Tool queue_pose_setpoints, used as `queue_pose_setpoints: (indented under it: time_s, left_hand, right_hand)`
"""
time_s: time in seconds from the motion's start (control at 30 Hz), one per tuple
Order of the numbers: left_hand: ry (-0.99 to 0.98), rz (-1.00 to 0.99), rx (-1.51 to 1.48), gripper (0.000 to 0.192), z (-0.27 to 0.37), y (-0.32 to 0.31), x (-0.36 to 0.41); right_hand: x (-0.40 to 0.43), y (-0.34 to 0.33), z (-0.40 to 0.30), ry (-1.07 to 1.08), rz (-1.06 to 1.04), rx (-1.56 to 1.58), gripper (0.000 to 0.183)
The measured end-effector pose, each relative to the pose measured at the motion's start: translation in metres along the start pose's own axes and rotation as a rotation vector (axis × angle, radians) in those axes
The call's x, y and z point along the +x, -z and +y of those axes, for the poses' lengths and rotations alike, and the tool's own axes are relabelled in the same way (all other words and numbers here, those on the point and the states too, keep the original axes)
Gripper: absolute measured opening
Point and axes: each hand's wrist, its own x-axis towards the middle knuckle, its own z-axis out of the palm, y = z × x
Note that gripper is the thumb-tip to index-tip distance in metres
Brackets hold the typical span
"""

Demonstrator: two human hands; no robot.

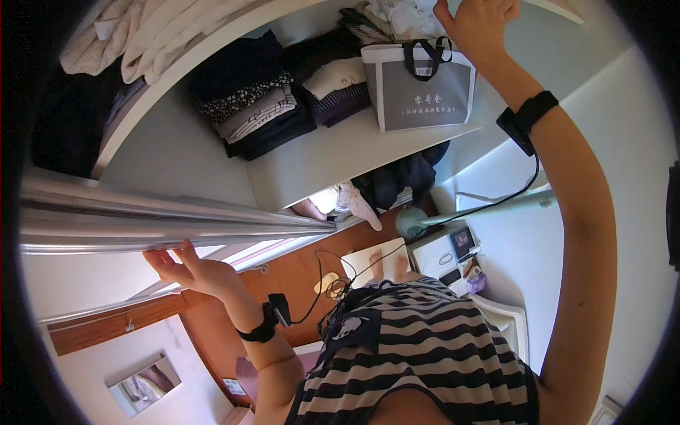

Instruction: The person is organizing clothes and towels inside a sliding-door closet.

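Note:
My left hand (199, 272) rests against the metal-framed edge of a sliding wardrobe door (175, 239), its fingers and thumb spread and touching it. My right hand (481, 24) is raised at the top edge of the view, thumb apart; its fingertips are partly cut off, so what they touch is hidden. Just below it stands a grey paper-like shopping bag (419, 101) with white edges, black handles and printed writing, upright on a white wardrobe shelf (340, 149). Crumpled white clothes (406, 18) lie behind the bag. Folded dark clothes (249, 95) are stacked to its left.
Light knitwear (154, 37) lies on a higher shelf. Dark garments (398, 170) fill the space below. My feet (376, 263) are on a white stool (366, 255). Around it are yellow slippers (326, 282), loose cables (340, 289), a green standing pole (494, 210) and a white cabinet (433, 255).

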Motion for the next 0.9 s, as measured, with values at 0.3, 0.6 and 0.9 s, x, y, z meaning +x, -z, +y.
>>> queue_pose_setpoints:
  time_s: [0.3, 0.6, 0.9]
  left_hand:
    - [-0.161, -0.202, -0.041, 0.074, 0.003, -0.016, -0.033]
    - [-0.163, -0.429, -0.049, 0.084, 0.041, -0.045, -0.066]
    - [-0.187, -0.697, -0.02, 0.087, 0.078, -0.071, -0.099]
  right_hand:
    - [-0.005, 0.0, 0.006, 0.152, -0.044, -0.406, 0.087]
    - [0.0, 0.019, -0.007, 0.081, -0.173, -0.305, 0.091]
    - [-0.031, 0.05, -0.018, -0.022, -0.218, -0.017, 0.086]
